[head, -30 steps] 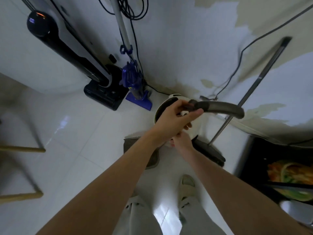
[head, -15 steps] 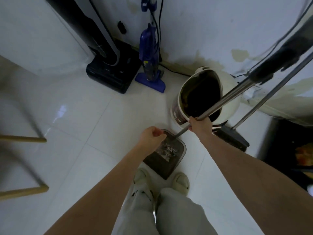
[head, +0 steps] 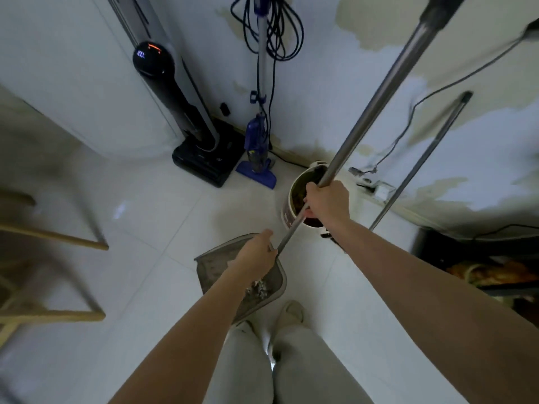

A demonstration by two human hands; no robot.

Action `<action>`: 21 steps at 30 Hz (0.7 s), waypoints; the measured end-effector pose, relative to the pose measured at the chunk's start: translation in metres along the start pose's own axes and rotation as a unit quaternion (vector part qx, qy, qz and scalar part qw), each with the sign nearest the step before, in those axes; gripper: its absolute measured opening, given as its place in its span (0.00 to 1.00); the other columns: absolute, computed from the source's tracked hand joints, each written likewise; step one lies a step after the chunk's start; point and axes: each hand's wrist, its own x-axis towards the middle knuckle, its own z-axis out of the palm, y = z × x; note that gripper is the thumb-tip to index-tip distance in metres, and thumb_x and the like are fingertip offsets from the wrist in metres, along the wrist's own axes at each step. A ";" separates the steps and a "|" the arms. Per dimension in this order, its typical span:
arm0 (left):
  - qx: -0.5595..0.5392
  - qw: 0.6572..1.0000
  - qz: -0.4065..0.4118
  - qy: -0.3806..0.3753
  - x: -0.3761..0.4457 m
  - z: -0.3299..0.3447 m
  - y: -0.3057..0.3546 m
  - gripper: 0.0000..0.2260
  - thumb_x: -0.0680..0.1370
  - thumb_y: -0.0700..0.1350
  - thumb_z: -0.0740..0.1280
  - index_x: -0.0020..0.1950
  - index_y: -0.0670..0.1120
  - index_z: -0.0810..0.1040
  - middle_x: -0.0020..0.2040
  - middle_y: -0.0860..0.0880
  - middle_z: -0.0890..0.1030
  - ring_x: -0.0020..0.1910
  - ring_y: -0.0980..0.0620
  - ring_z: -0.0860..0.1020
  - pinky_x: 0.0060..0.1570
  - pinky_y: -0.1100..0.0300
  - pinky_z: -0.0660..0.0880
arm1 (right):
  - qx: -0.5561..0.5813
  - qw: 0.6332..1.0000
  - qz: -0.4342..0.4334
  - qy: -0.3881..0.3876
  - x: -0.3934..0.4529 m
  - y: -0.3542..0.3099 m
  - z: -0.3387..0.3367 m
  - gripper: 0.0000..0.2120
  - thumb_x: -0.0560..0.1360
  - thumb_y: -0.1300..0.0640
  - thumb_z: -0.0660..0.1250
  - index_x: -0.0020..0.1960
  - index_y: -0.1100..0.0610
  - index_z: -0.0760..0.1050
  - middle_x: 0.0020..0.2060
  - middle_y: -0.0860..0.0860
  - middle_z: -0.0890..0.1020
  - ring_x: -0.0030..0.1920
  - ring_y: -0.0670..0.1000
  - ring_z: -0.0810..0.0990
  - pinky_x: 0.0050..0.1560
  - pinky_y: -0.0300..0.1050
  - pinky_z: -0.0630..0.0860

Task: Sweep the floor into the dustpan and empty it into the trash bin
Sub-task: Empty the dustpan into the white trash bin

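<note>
your right hand (head: 328, 204) is wrapped round the dustpan handle (head: 376, 97), left hand (head: 256, 253) gripping its base. tip the dustpan (head: 213, 268) slowly over the trash bin (head: 294, 185), center frame.

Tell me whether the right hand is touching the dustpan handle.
Touching. The head view shows the right hand with fingers wrapped around the metal dustpan handle above the trash bin.

The right hand (head: 328, 204) grips the dustpan's long metal handle (head: 376, 96), which slants up to the right. The left hand (head: 258, 253) holds the rim of the dustpan (head: 213, 265), with debris (head: 258, 288) in its near corner. The open trash bin (head: 294, 196) stands by the wall, just behind the right hand.
</note>
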 end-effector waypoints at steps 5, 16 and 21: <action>0.030 0.998 0.019 0.046 -0.035 -0.014 0.037 0.26 0.82 0.47 0.61 0.77 0.42 0.57 0.72 0.42 0.67 0.68 0.42 0.70 0.66 0.50 0.68 | -0.014 0.997 -0.075 -0.007 -0.062 -0.065 -0.042 0.17 0.75 0.55 0.60 0.43 0.69 0.78 0.30 0.60 0.83 0.26 0.56 0.82 0.33 0.54 0.82; 0.076 0.989 0.099 0.073 -0.042 -0.027 0.063 0.11 0.81 0.46 0.63 0.61 0.45 0.67 0.54 0.47 0.73 0.48 0.49 0.74 0.47 0.56 0.69 | 0.079 0.994 -0.073 0.027 -0.095 -0.072 -0.063 0.15 0.77 0.55 0.60 0.41 0.66 0.77 0.29 0.59 0.82 0.21 0.52 0.80 0.28 0.47 0.81; 0.093 0.987 0.094 0.090 -0.033 -0.026 0.056 0.06 0.83 0.47 0.59 0.55 0.46 0.70 0.44 0.46 0.77 0.41 0.48 0.77 0.44 0.53 0.75 | 0.145 0.988 -0.049 0.021 -0.089 -0.065 -0.070 0.13 0.76 0.55 0.63 0.37 0.63 0.74 0.28 0.58 0.80 0.20 0.52 0.80 0.24 0.41 0.79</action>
